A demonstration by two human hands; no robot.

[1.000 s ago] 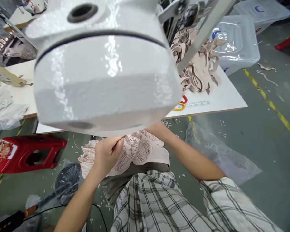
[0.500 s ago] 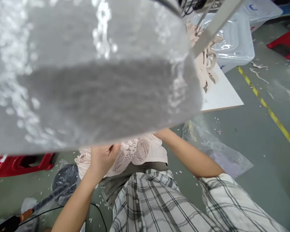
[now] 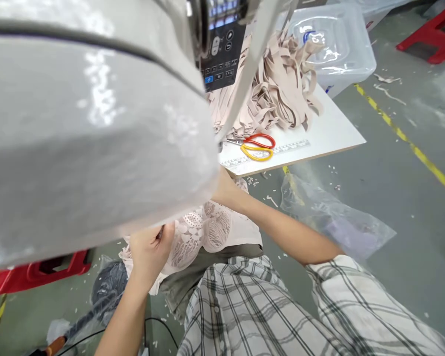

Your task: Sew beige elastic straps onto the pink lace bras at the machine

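"While the left hand [image 3: 148,252] is closed, thumb pressed in against bent fingers, what does it grip?"

"The left part of a pale pink lace garment with rounded, cup-like panels [image 3: 217,227]. It lies across the lap, between that hand and the right hand [image 3: 225,189]."

"What is the right one doing?"

"I cannot tell. Its fingers are hidden behind a glossy white, rounded machine head [image 3: 96,148]; only the wrist side shows, at the garment's far edge."

"Which way does the garment point?"

"Its long axis runs left to right across the lap. The scalloped edges curve toward the white-and-black plaid shirt [image 3: 237,301], and the far edge is partly covered from view."

"How does it look?"

"Floral, with a dotted patch and leaf-like veining. A plain, smooth stretch shows on the right."

"And farther out?"

"On a white, flat counter [image 3: 333,133], red-and-yellow-handled metal scissors [image 3: 257,147] overlap a printed ruler strip [image 3: 296,146], near heaped beige fabric strips [image 3: 282,94]. Beyond is a translucent, lidded plastic box [image 3: 330,44]."
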